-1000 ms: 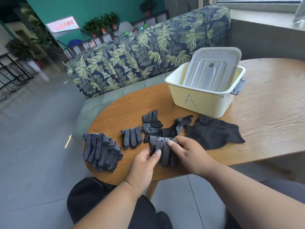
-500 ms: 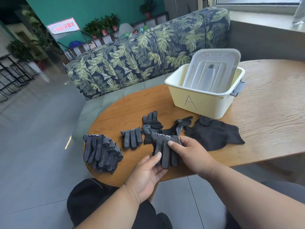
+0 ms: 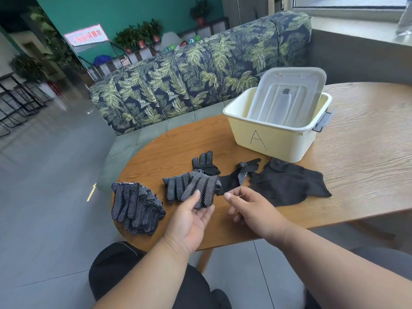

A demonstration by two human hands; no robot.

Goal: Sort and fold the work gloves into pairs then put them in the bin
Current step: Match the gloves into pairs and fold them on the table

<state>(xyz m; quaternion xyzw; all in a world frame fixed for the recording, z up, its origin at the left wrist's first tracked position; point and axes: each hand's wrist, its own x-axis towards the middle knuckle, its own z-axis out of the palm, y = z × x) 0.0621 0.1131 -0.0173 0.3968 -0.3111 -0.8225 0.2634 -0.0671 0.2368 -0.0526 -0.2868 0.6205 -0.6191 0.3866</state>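
My left hand (image 3: pixel 191 219) grips a black glove with white dots (image 3: pixel 204 186) by its fingertips, thumb on top, and the glove lies partly over another dotted glove (image 3: pixel 175 186). My right hand (image 3: pixel 252 208) hovers just to its right, fingers apart, holding nothing. A heap of dotted gloves (image 3: pixel 136 206) lies at the table's left end. Behind my hands lie a glove with its fingers pointing away (image 3: pixel 204 162) and a twisted glove (image 3: pixel 244 171). Plain black gloves (image 3: pixel 289 186) lie in front of the cream bin marked "A" (image 3: pixel 276 141).
A translucent lid (image 3: pixel 287 101) stands tilted inside the bin. The oval wooden table (image 3: pixel 367 152) stretches to the right. A leaf-patterned sofa (image 3: pixel 200 70) stands behind it. My dark-clothed knees are below the table's near edge.
The dotted glove has unfolded and shifted left onto the neighbouring dotted glove. My right hand has let go of it and drawn back. My left hand now holds it alone.
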